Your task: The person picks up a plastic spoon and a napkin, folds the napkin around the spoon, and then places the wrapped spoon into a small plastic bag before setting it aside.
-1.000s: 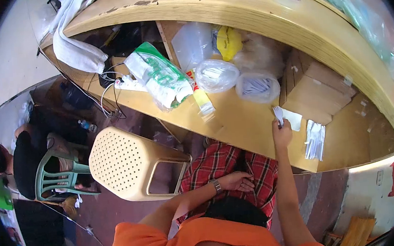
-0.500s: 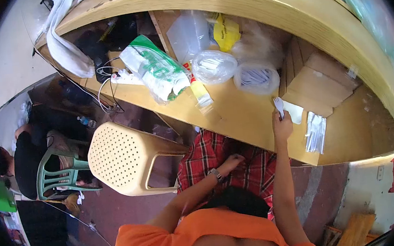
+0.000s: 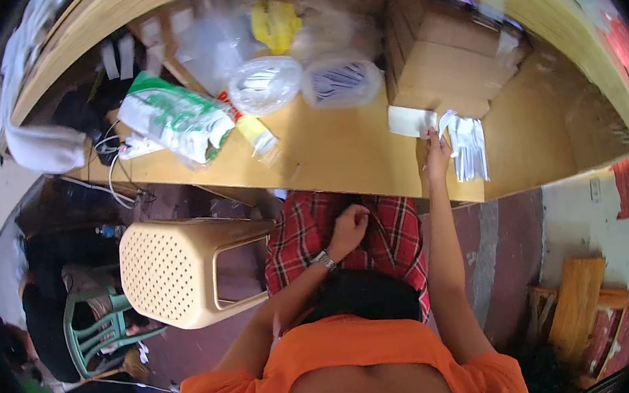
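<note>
Between the fingers of my right hand [image 3: 437,157] is a white plastic fork [image 3: 444,123], its tines pointing up and away from me. Just left of it lies a white card [image 3: 409,121], and directly right is a row of wrapped white packets [image 3: 469,154]. My left hand [image 3: 351,227] rests on my lap over the red plaid cloth [image 3: 295,232], fingers curled; whether it holds anything is hidden. Farther back on the shelf are a clear bag of white utensils [image 3: 266,85] and a round container of utensils [image 3: 342,82].
Cardboard boxes [image 3: 445,69] stand behind the packets. A green and white bag [image 3: 173,119] and a yellow-labelled packet [image 3: 255,133] lie on the left. A cream stool [image 3: 164,273] stands left of me. Beyond the green chair [image 3: 98,331] sits another person.
The view has shifted right. My right hand has carried the fork from the card's left side to between the card and the packets. My left hand has stayed on my lap.
</note>
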Tool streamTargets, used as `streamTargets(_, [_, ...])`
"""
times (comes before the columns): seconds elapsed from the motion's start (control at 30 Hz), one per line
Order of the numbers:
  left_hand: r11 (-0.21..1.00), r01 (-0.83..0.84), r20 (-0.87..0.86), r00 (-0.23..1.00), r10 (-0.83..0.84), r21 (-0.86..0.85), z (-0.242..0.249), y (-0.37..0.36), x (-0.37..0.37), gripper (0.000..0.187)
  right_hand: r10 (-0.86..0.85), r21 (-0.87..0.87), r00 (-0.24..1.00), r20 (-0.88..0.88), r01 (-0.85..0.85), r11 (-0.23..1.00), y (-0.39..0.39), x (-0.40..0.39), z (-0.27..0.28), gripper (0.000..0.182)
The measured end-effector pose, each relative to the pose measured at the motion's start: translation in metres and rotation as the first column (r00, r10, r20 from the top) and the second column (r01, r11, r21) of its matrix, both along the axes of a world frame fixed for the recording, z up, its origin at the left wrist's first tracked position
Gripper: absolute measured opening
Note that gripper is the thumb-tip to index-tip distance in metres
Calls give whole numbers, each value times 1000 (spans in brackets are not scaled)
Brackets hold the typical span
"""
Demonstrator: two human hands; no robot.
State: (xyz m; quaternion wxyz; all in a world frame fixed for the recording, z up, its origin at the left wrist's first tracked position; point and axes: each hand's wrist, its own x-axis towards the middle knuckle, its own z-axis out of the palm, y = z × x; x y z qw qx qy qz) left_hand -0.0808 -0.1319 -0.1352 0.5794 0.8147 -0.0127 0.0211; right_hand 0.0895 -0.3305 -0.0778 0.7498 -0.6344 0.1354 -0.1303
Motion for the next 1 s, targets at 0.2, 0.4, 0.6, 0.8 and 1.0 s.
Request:
streamTargets(0.2, [998, 67, 250, 966, -62, -11, 92, -1, 69, 15, -39, 75, 991, -127, 49, 996, -12, -38, -3, 26])
streamTargets(0.4, [914, 82, 382, 891, -246, 397, 96, -28, 166, 15, 7, -20, 1000, 11, -7, 1000, -4, -45, 3, 25])
streamTargets(0.6, [839, -2, 560, 746, -362, 545, 78, -57, 198, 20, -52, -4, 998, -27, 52, 999, -9, -44, -10, 25])
streamTargets(0.8, [761, 135, 420, 767, -486, 635, 55, -71, 214, 22, -68, 25, 997, 43, 67, 997, -8, -46, -12, 25])
streamTargets(1.0, [812, 142, 467, 757, -458, 566, 35, -68, 227, 16, -58, 115, 998, 18, 56, 992, -9, -45, -4, 25])
